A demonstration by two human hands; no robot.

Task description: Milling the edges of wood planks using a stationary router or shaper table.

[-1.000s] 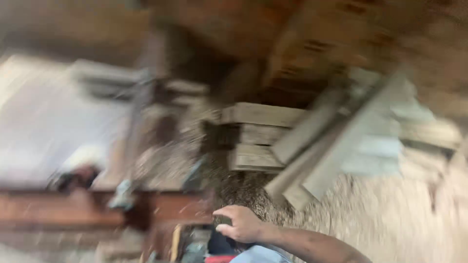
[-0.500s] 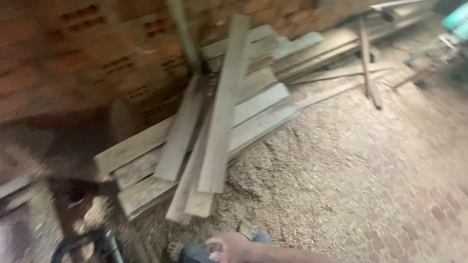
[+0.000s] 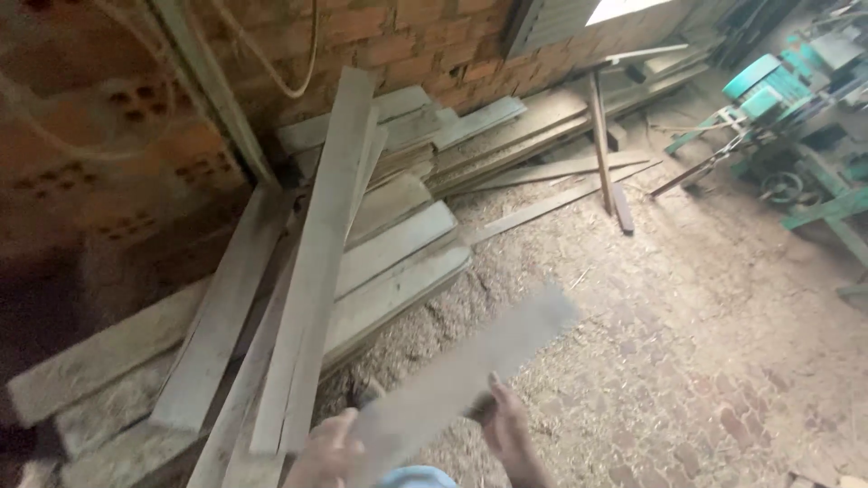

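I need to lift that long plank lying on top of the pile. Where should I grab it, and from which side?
Grip the long plank by its near end, coming from the sawdust floor side: it lies uppermost on the pile, its far end against the brick wall.

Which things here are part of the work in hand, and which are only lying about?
In hand:
- grey plank, blurred
- left hand at its near end
- right hand on its edge

Lying about:
- stacked planks by the brick wall
- green machine
- sawdust on the floor
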